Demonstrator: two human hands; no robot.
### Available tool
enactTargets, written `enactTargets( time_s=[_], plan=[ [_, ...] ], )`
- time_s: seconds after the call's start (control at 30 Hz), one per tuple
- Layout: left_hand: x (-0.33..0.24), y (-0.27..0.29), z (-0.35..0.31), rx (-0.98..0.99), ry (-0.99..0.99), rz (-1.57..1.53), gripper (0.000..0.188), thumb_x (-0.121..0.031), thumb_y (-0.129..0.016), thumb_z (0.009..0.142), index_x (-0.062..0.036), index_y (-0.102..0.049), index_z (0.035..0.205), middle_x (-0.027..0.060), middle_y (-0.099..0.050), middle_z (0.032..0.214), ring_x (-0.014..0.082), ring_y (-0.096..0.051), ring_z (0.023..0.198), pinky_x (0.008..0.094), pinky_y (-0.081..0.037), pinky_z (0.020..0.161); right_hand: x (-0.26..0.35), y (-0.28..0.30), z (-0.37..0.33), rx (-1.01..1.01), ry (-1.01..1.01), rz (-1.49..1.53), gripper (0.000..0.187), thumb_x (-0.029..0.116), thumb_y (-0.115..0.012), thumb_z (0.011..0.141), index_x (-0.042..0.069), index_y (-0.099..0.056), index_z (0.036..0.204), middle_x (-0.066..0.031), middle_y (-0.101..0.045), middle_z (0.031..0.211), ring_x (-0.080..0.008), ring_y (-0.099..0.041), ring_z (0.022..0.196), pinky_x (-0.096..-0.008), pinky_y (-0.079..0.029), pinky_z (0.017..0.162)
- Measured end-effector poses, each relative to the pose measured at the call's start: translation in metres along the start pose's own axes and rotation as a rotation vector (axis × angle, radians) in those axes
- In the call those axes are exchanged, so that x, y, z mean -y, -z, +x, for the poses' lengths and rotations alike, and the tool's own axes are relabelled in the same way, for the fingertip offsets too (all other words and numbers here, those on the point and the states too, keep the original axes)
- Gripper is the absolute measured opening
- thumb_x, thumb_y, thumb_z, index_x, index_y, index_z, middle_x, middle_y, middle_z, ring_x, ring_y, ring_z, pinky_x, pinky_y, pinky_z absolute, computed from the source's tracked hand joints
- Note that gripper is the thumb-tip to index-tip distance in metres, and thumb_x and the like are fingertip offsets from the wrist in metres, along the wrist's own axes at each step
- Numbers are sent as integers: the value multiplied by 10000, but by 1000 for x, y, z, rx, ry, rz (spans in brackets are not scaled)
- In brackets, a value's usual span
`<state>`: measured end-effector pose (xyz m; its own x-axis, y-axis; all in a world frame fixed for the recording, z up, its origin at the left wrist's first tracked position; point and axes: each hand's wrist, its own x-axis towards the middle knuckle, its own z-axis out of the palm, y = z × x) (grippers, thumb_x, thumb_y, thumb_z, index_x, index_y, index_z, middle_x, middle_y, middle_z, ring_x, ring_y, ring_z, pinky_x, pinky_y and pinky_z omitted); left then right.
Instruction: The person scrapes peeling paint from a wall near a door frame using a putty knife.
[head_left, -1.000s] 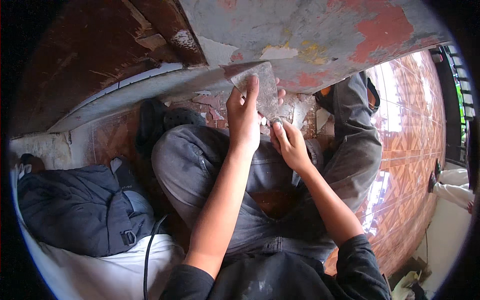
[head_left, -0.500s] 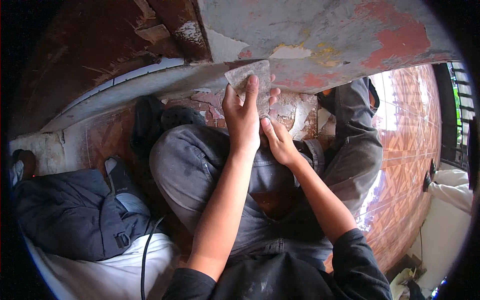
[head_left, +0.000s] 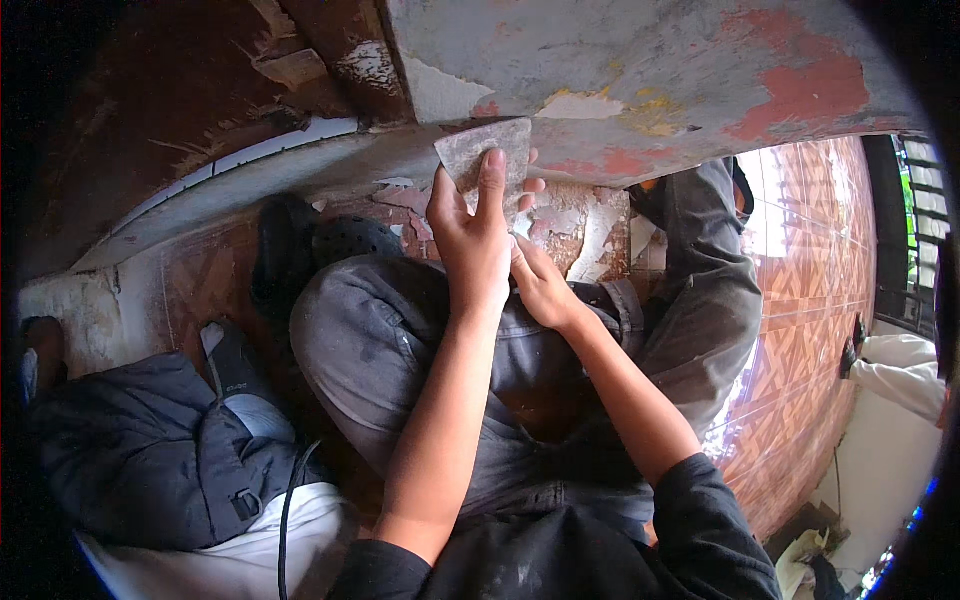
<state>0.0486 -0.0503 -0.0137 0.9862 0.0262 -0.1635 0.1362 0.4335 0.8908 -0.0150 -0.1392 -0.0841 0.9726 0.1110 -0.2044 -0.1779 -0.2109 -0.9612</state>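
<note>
A paint scraper [head_left: 507, 138] with a wide, worn grey blade is held up at the lower edge of the grey wall [head_left: 640, 60]. My left hand [head_left: 472, 235] is closed around the blade, thumb on its near face and fingertips showing past its right side. Just below and to the right, my right hand [head_left: 543, 285] is closed at the scraper's lower end, thumb pointing up. The handle is hidden by my hands. The wall's paint is patchy, with red, yellow and pale areas. Loose paint flakes [head_left: 597, 235] lie on the floor beneath it.
Peeling brown wood [head_left: 190, 90] spans the upper left. My bent legs [head_left: 365, 310] in grey jeans sit close below the wall, near a black clog [head_left: 355, 237]. At left lie a dark bag [head_left: 130, 440] and black cable [head_left: 286, 520]. Another person's legs [head_left: 900, 352] are far right on tiles.
Both hands and the scraper have shifted slightly left in the picture. The whole view has also moved a little. Both hands keep their grip.
</note>
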Motion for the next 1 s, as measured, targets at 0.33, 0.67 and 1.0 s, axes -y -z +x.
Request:
enactTargets(
  time_s=[0.33,0.67,1.0],
  plan=[
    [0,0,1,-19,-4,42,291,-264,-568,969,-21,-526,1124,138,-685,1011,162,-665,723,268,-531,628,2,-1,1,5,-30,-12,501,411,-325,1037,-41,-538,1008,-187,-589,860,-254,-530,824,-373,-415,809],
    [1,-3,2,-46,-46,78,281,-237,-568,969,-6,-520,1121,142,-686,1003,163,-663,707,265,-535,624,-3,-3,8,11,86,38,482,367,-309,1042,-62,-528,1061,-236,-619,955,-308,-577,927,-394,-416,867],
    [1,0,-8,-32,-18,40,244,-200,-572,967,1,-519,1095,156,-683,997,185,-672,710,273,-544,608,-4,-1,-4,-10,93,-75,457,358,-315,1042,-47,-522,1006,-230,-589,902,-325,-555,885,-416,-407,839]
  ],
)
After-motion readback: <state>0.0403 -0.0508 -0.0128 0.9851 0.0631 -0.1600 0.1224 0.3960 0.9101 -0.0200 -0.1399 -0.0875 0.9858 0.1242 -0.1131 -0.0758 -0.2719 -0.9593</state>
